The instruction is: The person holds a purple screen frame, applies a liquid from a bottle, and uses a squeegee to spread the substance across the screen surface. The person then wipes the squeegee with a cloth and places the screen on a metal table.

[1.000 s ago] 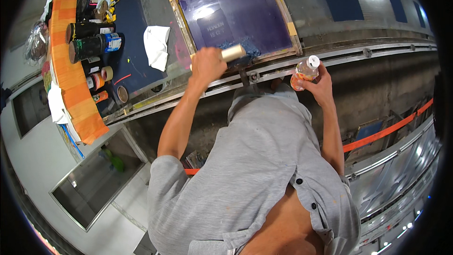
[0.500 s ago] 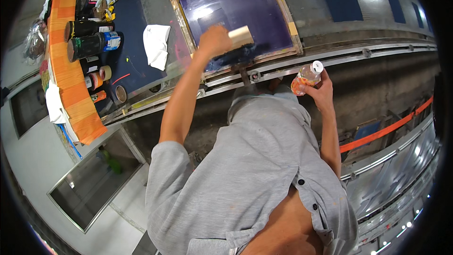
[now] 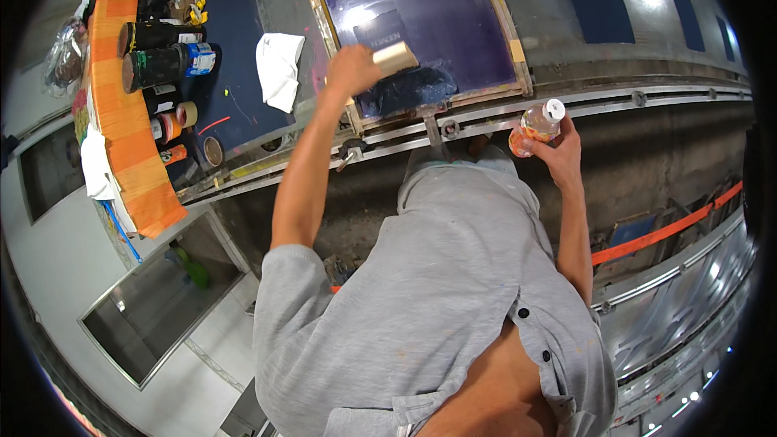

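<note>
My left hand (image 3: 354, 70) is closed on a squeegee with a pale wooden handle (image 3: 396, 58), over the near left part of a printing screen. The screen's mesh (image 3: 441, 16) is purple, in a wooden frame (image 3: 495, 4). Dark wet ink (image 3: 417, 87) lies on the mesh just nearer to me than the squeegee; whether the blade touches the mesh is hidden. Off the table's near edge, my right hand (image 3: 564, 150) grips a clear plastic bottle (image 3: 537, 123) with a white cap and an orange label, tilted. My fingers wrap its right side.
A white cloth (image 3: 280, 73) lies left of the screen. Several dark ink jars (image 3: 154, 70) and tape rolls (image 3: 186, 115) stand on an orange wood-patterned board (image 3: 116, 73). A metal rail (image 3: 486, 120) runs along the near table edge. Dark blue panels (image 3: 597, 6) lie farther right.
My left hand has drawn the squeegee leftward across the screen, baring more dark ink and a lettered dark rectangle. The right hand still holds the bottle. The whole view has shifted slightly.
</note>
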A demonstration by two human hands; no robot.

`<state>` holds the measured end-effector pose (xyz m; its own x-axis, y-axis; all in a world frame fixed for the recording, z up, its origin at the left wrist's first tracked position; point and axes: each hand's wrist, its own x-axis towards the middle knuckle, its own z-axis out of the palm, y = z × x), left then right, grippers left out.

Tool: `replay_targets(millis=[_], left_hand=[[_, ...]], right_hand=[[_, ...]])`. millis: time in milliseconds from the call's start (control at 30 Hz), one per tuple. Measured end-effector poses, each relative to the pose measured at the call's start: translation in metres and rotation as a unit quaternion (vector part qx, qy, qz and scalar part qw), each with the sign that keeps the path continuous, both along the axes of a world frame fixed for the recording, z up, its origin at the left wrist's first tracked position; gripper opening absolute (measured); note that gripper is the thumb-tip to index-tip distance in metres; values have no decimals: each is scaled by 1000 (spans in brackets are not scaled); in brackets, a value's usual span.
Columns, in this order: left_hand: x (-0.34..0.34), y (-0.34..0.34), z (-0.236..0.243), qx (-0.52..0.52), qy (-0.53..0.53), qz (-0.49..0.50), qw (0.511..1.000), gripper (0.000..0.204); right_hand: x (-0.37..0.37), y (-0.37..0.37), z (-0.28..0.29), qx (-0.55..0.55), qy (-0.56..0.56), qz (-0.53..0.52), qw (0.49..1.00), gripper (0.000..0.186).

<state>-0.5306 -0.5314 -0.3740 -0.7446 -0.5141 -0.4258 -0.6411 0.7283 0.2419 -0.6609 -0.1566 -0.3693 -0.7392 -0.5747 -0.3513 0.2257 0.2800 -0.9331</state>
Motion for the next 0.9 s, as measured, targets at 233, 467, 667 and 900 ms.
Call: replay_targets(millis=[233,467,667,900], left_hand=[[-24,-22,-55,209,-109,15,972,48],[3,25,-5,19,14,-42,999,26],[68,133,-33,-132,280,-79,948,40],[3,44,18,0,-5,8,1000,28]], right_hand=[[9,9,-1,6,-33,-10,999,72],[10,6,-3,-3,-22,-22,1000,65],[6,-3,-4,-6,13,-28,999,63],[6,3,2,-7,27,-29,999,59]])
